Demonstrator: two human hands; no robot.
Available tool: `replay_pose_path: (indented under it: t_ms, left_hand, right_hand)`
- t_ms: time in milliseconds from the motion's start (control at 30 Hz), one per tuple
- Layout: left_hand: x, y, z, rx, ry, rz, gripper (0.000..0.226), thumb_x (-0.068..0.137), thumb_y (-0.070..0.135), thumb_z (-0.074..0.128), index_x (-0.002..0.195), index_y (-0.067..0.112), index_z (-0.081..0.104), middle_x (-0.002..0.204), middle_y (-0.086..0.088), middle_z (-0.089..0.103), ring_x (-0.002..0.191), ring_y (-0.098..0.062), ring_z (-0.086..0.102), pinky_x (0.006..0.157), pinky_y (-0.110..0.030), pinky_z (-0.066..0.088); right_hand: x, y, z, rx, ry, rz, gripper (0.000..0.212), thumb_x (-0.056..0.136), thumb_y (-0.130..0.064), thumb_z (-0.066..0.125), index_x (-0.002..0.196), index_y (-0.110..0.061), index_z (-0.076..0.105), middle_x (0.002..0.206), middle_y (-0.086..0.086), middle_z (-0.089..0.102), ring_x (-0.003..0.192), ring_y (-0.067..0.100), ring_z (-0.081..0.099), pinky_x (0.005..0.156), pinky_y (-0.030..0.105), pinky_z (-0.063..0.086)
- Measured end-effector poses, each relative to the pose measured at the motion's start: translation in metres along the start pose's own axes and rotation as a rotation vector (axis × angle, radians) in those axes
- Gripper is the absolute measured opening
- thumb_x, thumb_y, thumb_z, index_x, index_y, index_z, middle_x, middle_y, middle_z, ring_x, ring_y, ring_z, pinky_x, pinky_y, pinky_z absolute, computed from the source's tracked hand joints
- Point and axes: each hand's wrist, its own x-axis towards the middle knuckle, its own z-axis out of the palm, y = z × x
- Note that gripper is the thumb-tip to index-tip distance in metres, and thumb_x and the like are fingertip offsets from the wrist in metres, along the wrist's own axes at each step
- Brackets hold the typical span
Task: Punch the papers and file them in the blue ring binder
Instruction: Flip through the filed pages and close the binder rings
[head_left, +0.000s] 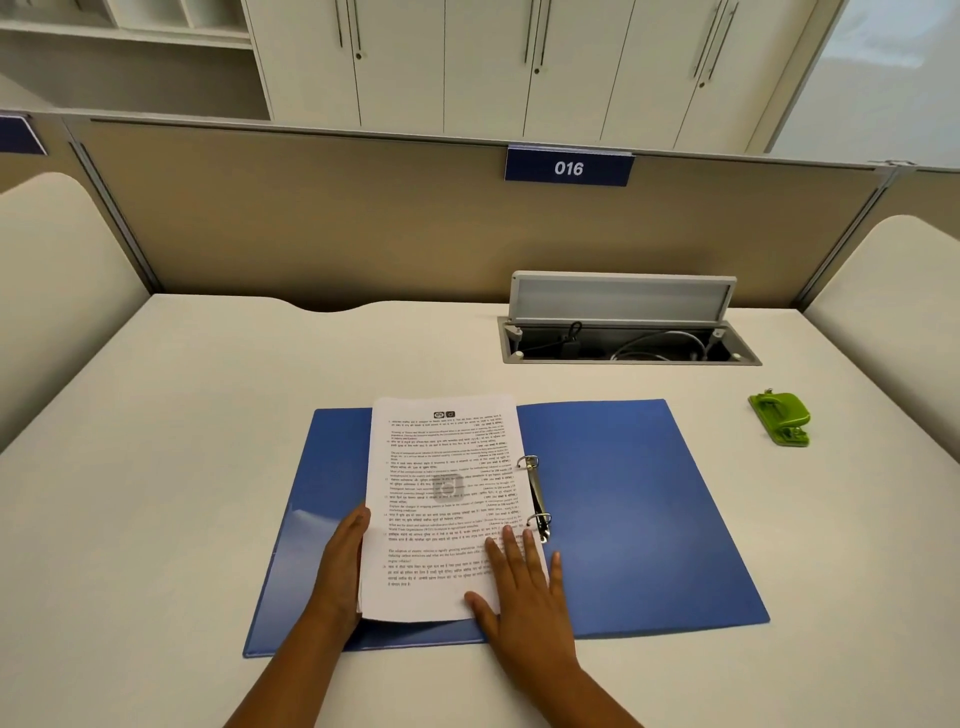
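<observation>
White desk (182, 415) in a partitioned cubicle. Open blue binder (623, 519) carries papers (447, 499) beside its rings (537, 499). Right hand (519, 587) presses flat, fingers spread; left hand (340, 561) steadies the papers' edge, fingers straight. Green punch (781, 418) lies well apart.

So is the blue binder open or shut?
Open: the blue binder lies spread flat, both covers down, its rings exposed beside the papers.

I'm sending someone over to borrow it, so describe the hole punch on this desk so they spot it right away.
Start at the open blue ring binder in the middle of the white desk, then look to its far right, below the open cable tray. The hole punch sits alone there, small and bright green, the only green thing on the desk.
</observation>
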Motion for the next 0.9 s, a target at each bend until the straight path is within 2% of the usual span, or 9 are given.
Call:
replay_pose_path:
  t_ms: [233,367,433,500,600,667,733,800,900]
  left_hand:
    - [0.000,0.005,-0.002,0.036,0.029,-0.003,0.037,0.081,0.039,0.056,0.102,0.009,0.061,0.073,-0.010,0.070,0.063,-0.030,0.063,0.051,-0.030,0.051]
    - [0.002,0.004,-0.006,-0.013,0.029,-0.061,0.037,0.083,0.039,0.054,0.103,0.009,0.062,0.071,-0.011,0.069,0.059,-0.027,0.064,0.053,-0.029,0.050]
    - [0.002,0.004,-0.005,-0.016,0.026,-0.073,0.044,0.075,0.044,0.060,0.102,0.009,0.063,0.073,-0.011,0.069,0.063,-0.029,0.063,0.056,-0.030,0.049]
    - [-0.001,0.007,-0.002,0.026,0.044,-0.063,0.047,0.071,0.049,0.064,0.099,0.011,0.064,0.079,-0.011,0.068,0.071,-0.030,0.060,0.061,-0.033,0.047]
    - [-0.007,0.010,0.005,0.099,0.093,0.005,0.047,0.066,0.060,0.063,0.090,0.020,0.062,0.089,-0.011,0.066,0.076,-0.031,0.060,0.065,-0.034,0.046]
    - [-0.009,0.009,0.007,0.091,0.108,0.018,0.043,0.072,0.059,0.057,0.089,0.020,0.062,0.091,-0.016,0.067,0.074,-0.035,0.062,0.062,-0.033,0.048]
    - [-0.009,0.009,0.007,0.059,0.122,-0.004,0.030,0.089,0.042,0.044,0.091,0.019,0.062,0.092,-0.016,0.068,0.072,-0.035,0.063,0.060,-0.033,0.049]
    - [-0.008,0.008,0.006,0.043,0.124,-0.036,0.030,0.092,0.038,0.039,0.095,0.018,0.062,0.092,-0.014,0.068,0.076,-0.036,0.063,0.062,-0.035,0.050]
    - [-0.008,0.010,0.006,0.057,0.119,-0.033,0.028,0.092,0.037,0.038,0.095,0.019,0.060,0.098,-0.015,0.066,0.078,-0.037,0.061,0.065,-0.036,0.048]
  right_hand:
    - [0.001,0.002,0.003,0.015,0.015,0.001,0.072,0.088,-0.066,0.019,0.147,-0.025,0.008,0.143,0.001,0.045,0.145,0.017,-0.009,0.109,0.044,0.008]
    - [0.001,0.001,0.003,0.012,0.050,-0.013,0.073,0.089,-0.066,0.017,0.147,-0.025,0.006,0.156,0.000,0.015,0.145,0.018,-0.010,0.108,0.051,0.008]
    - [0.001,-0.005,0.001,0.003,0.070,-0.015,0.069,0.090,-0.062,0.011,0.148,-0.024,0.004,0.153,0.003,0.018,0.144,0.020,-0.011,0.107,0.056,0.007]
    - [0.001,-0.013,-0.002,-0.003,0.057,-0.040,0.064,0.092,-0.058,0.006,0.147,-0.027,0.015,0.153,0.002,0.019,0.144,0.021,-0.011,0.107,0.058,0.004]
    - [-0.004,-0.033,-0.009,0.007,0.026,-0.119,0.057,0.092,-0.057,0.004,0.129,-0.034,0.041,0.138,-0.002,0.050,0.142,0.023,0.010,0.107,0.055,0.004]
    - [-0.010,-0.047,-0.017,0.016,0.047,-0.213,0.048,0.090,-0.060,0.017,0.122,-0.038,0.046,0.127,-0.009,0.060,0.131,0.017,0.038,0.108,0.053,0.002]
    - [-0.015,-0.059,-0.023,0.044,0.107,-0.313,0.046,0.075,-0.064,0.052,0.114,-0.041,0.056,0.120,-0.013,0.064,0.114,0.009,0.059,0.108,0.051,0.003]
    - [-0.017,-0.069,-0.022,0.097,0.152,-0.375,0.056,0.056,-0.064,0.072,0.106,-0.041,0.063,0.113,-0.016,0.067,0.103,0.004,0.064,0.108,0.049,0.006]
    - [-0.018,-0.078,-0.021,0.097,0.170,-0.402,0.058,0.050,-0.065,0.075,0.102,-0.040,0.066,0.103,-0.020,0.068,0.093,-0.001,0.064,0.106,0.049,0.012]
